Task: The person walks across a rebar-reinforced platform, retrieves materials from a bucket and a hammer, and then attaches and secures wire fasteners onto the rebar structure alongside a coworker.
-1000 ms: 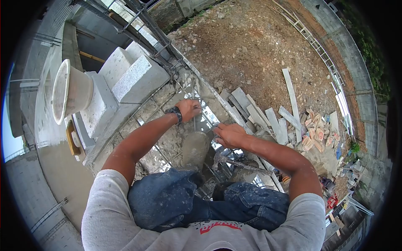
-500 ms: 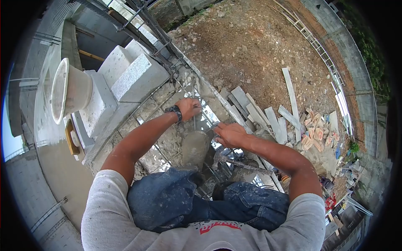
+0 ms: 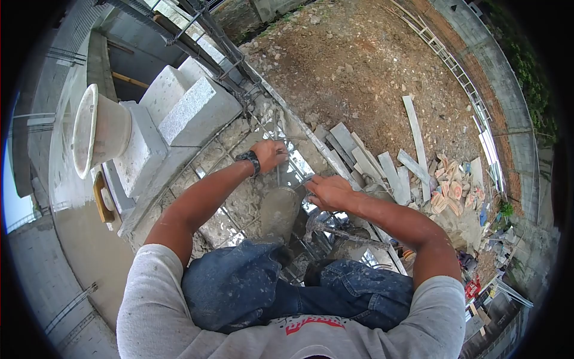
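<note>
My left hand (image 3: pixel 269 157), with a dark watch (image 3: pixel 248 160) on its wrist, is closed at a thin steel reinforcing bar (image 3: pixel 294 164). Lower along that bar, my right hand (image 3: pixel 329 192) is closed too, its fingertips curled inward. The bar belongs to a grid lying over mortar-smeared ground and shiny reflective strips. Below my hands is my mortar-coated boot (image 3: pixel 279 212). A mortar-caked tool with a long handle (image 3: pixel 353 235), hammer-like in shape, lies by my right knee. My palms hide whatever else may be in my fingers.
On the left, a whitish bucket (image 3: pixel 104 133) lies tipped beside pale blocks (image 3: pixel 190 113). A wooden-handled float (image 3: pixel 103 197) is near them. Tied rebar (image 3: pixel 197 42) rises at the top. Over the edge on the right are planks (image 3: pixel 417 146), crumpled bags (image 3: pixel 451 188) and a ladder (image 3: pixel 445 54).
</note>
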